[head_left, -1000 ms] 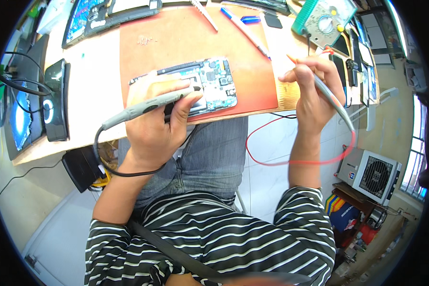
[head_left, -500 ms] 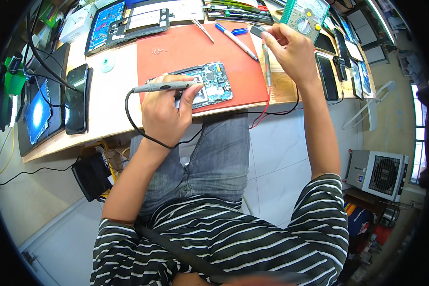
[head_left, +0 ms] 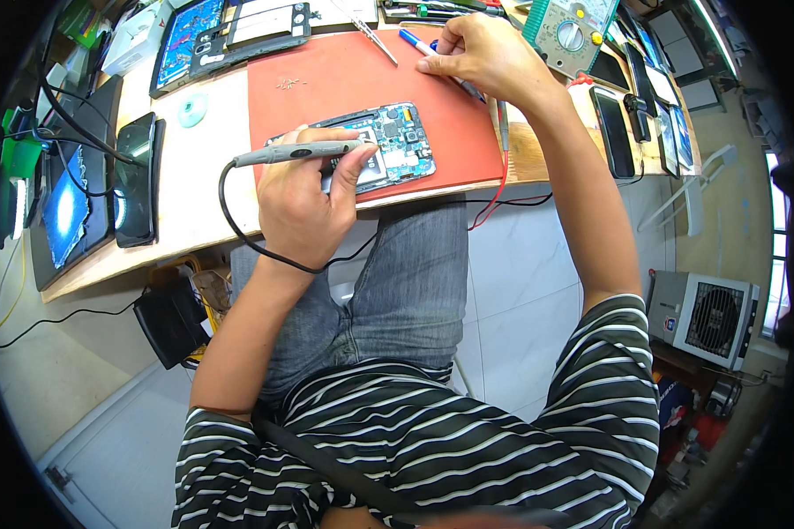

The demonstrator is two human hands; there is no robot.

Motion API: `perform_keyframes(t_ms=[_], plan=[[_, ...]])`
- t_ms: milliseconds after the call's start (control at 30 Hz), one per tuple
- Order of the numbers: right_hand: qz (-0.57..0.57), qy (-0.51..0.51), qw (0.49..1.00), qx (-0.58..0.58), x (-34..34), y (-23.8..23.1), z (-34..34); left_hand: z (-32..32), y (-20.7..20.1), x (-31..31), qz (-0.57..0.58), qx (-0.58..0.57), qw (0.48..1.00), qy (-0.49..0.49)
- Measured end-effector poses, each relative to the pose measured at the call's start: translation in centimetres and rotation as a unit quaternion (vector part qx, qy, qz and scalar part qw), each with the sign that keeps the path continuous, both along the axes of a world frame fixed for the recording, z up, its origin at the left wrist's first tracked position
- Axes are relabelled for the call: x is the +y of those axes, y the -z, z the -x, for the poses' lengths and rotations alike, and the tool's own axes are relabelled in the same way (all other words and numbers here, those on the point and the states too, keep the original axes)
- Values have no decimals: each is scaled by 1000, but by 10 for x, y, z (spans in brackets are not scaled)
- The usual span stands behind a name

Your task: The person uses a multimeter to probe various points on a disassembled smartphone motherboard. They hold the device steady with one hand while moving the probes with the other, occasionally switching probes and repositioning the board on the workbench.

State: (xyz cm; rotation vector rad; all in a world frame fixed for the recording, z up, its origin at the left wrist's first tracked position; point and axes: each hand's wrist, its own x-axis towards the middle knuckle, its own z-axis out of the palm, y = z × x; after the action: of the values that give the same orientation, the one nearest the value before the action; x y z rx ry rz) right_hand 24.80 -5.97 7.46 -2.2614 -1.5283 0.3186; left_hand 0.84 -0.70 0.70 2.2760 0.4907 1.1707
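Note:
My left hand (head_left: pixel 304 194) is closed around a grey test probe (head_left: pixel 300 152) with a black lead. It rests over the left part of an opened phone (head_left: pixel 401 145), whose circuit board shows; the hand hides the probe's tip. My right hand (head_left: pixel 481 57) hovers over a blue-and-white pen (head_left: pixel 419 44) at the mat's far right edge. Its thumb and bent index finger stand apart, with a blue pen cap (head_left: pixel 433 44) showing between them. Contact there is hard to judge. A second grey probe (head_left: pixel 502 128) with a red lead lies below this hand.
The orange mat (head_left: pixel 344 79) bears tweezers (head_left: pixel 375 42) and several tiny screws (head_left: pixel 288 84). An analog multimeter (head_left: pixel 569 35) stands far right, near a dark phone (head_left: pixel 612 132). At left lie another phone (head_left: pixel 137 181) and a pale green disc (head_left: pixel 192 109).
My right hand has moved left, from beside the red-lead probe to over the pen and its cap. My left hand keeps its grip on the other probe over the phone.

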Motion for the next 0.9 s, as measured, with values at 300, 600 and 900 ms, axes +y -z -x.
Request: perform_keyframes(t_ms=[300,600,900], plan=[[-396,55,769,499,-66,-2,-17,-3,14,8,-23,-45,999,13],[-466,-12,701,540,-113,43,76,5,2,8,-15,30,997,71],[-416,68,805,417,-88,52,91,10,2,8,-23,62,997,48]])
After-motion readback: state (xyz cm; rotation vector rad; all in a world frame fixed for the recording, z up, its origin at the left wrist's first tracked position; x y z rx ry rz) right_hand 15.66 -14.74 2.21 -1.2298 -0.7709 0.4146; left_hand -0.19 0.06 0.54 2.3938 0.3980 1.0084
